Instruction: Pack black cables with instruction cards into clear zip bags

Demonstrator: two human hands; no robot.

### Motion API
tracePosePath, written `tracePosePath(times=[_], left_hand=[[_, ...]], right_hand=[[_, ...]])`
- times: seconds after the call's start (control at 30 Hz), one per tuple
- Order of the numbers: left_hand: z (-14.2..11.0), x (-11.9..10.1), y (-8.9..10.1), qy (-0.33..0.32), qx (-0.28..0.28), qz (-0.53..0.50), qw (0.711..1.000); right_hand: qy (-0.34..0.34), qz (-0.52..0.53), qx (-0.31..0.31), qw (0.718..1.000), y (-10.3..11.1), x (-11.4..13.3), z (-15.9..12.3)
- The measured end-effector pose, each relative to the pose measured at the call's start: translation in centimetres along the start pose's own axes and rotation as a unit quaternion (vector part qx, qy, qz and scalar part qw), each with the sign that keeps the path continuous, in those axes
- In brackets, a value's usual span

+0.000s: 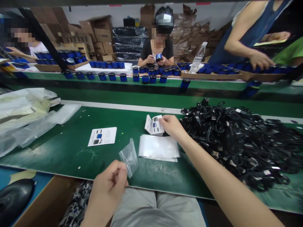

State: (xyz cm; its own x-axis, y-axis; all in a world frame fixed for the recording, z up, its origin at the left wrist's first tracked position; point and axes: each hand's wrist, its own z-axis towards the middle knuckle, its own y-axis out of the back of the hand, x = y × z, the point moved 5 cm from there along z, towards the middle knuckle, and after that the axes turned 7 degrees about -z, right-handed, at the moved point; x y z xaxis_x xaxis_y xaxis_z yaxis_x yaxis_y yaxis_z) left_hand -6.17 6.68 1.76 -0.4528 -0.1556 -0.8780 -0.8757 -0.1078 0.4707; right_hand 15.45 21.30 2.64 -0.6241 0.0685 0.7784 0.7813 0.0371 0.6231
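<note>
Near the table's front edge, my left hand (110,179) is closed on a small clear plastic bag (130,159), which sticks up to the right of the fingers. Farther off, my right hand (171,126) pinches the right edge of a folded printed leaflet (154,125) with product pictures on it. Just below that leaflet lies a stack of flat clear plastic bags (158,146). To the left, a stack of printed leaflets (102,136) rests flat on the green table (68,142).
A large heap of black cables (236,138) covers the right side. Crumpled plastic sheeting (26,110) lies at the left. Beyond, blue-and-black round devices (123,77) line a conveyor ledge. A person (157,47) opposite holds one. A clear bottle (198,58) stands there. Below left is an open carton (47,201).
</note>
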Motion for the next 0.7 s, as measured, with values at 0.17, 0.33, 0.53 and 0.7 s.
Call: tracePosePath(times=[0.17, 0.33, 0.53, 0.7], left_hand=[[1.2, -0.6, 0.7, 0.004, -0.052, -0.065, 0.997], [1.6, -2.2, 0.0, -0.1, -0.097, 0.031, 0.99], [1.5, -2.7, -0.3, -0.116, -0.148, 0.047, 0.981], [1.3, -2.5, -0.2, -0.13, -0.147, 0.082, 0.977]], right_hand=[[0.118, 0.014, 0.094, 0.988, -0.6, 3.1, -8.4], [0.209, 0.002, 0.085, 0.974, -4.3, 4.4, -13.7], [0.026, 0.257, 0.052, 0.965, -8.0, 1.2, -16.2], [0.07, 0.158, 0.023, 0.985, -6.5, 0.6, -16.5]])
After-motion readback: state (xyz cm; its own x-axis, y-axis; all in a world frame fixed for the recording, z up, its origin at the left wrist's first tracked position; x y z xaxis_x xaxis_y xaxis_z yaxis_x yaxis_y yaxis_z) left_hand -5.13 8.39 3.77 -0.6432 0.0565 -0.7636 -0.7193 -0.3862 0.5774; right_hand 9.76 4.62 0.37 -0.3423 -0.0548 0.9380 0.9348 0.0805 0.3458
